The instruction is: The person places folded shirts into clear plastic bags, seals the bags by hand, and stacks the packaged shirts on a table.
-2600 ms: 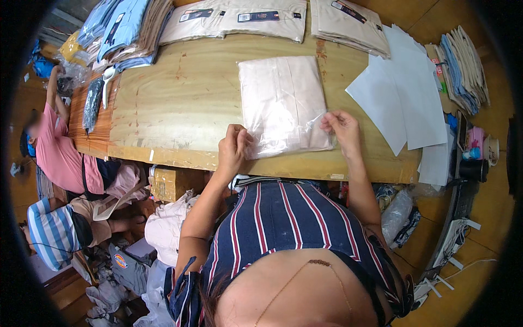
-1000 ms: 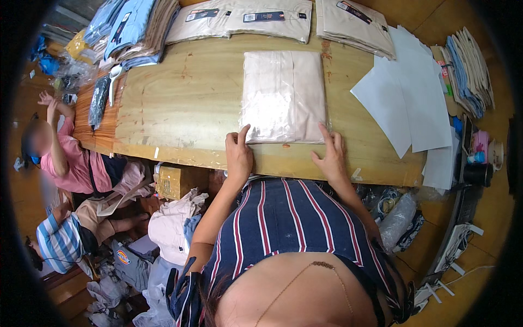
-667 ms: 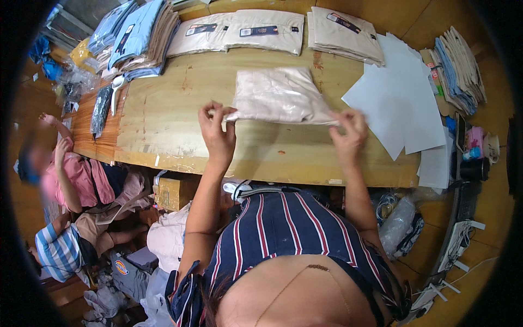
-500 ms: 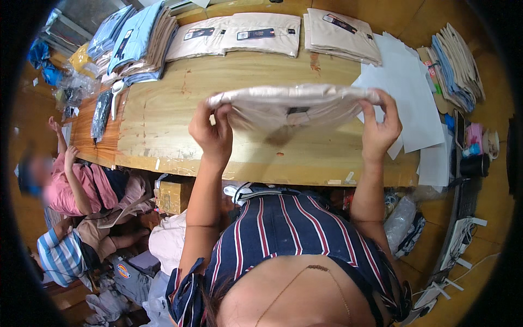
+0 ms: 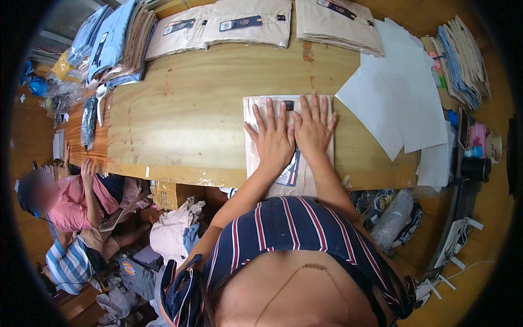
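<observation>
A folded beige garment in clear plastic (image 5: 252, 158) lies flat at the near edge of the table, its lower end reaching to my body. My left hand (image 5: 272, 136) presses down on its left half with fingers spread. On its right half rests my right hand (image 5: 312, 128), also flat with fingers apart. The two thumbs touch or nearly touch at the middle. A small dark label (image 5: 289, 105) shows between my fingertips, and a dark printed tag (image 5: 289, 170) is partly hidden under my wrists.
Packed beige garments (image 5: 248, 24) and a blue-and-beige stack (image 5: 117, 41) line the table's far side. White paper sheets (image 5: 389, 92) lie to the right, beside another garment pile (image 5: 463, 62). A person in pink (image 5: 76, 201) sits at the left. Loose clothes (image 5: 174, 231) are heaped below the table.
The beige garment, held up by its edge in both hands before, is now down flat on the table. My hands have let go of its edge and spread out on top.
</observation>
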Available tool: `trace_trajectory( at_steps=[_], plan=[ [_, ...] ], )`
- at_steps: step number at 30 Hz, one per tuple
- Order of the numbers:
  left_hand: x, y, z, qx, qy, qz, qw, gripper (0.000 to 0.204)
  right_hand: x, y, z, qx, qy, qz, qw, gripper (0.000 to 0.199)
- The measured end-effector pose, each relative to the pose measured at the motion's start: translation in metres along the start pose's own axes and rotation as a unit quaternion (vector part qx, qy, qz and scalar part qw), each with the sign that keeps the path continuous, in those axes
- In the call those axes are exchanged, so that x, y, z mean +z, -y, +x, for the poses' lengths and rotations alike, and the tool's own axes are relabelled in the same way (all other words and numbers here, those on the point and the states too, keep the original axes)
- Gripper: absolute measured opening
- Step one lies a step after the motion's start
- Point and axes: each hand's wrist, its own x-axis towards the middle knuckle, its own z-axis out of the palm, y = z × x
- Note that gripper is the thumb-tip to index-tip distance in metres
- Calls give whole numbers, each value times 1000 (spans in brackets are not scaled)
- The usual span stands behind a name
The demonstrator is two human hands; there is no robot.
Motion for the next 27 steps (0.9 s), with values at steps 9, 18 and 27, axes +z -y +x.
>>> trace_trajectory(
  at_steps=[9,18,27],
  plan=[
    [-4,-3,7,-23,68,7,997,48,4,-2,5,13,47,-34,998,50],
    [-3,-4,11,-29,99,24,994,49,4,-2,8,9,67,-41,997,52],
    [-2,-3,12,-33,108,8,994,50,6,-3,8,3,63,-42,997,51]
  ],
)
